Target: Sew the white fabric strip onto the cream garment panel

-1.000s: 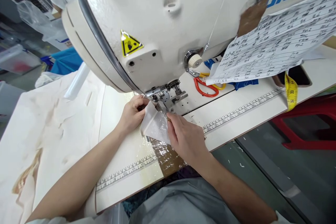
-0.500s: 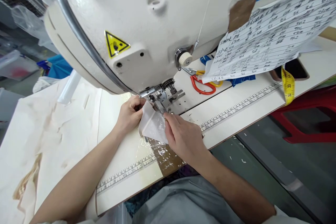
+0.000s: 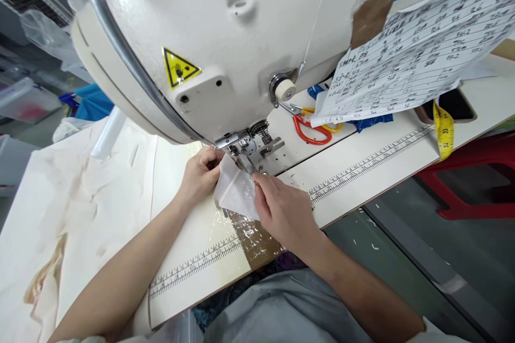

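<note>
Cloth (image 3: 234,191) under machine (image 3: 225,53) foot: left hand (image 3: 200,174) pinches its far edge, right hand (image 3: 281,209) pinches its near edge.

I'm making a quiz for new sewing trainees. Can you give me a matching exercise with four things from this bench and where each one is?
Things:
1. white fabric piece
2. scissors
3. tape measure
4. paper sheet

Places:
A. hanging over the table edge
B. taped to the machine
C. between both hands at the presser foot
D. behind the needle, under the paper

Pairs: 1-C, 2-D, 3-A, 4-B
</note>
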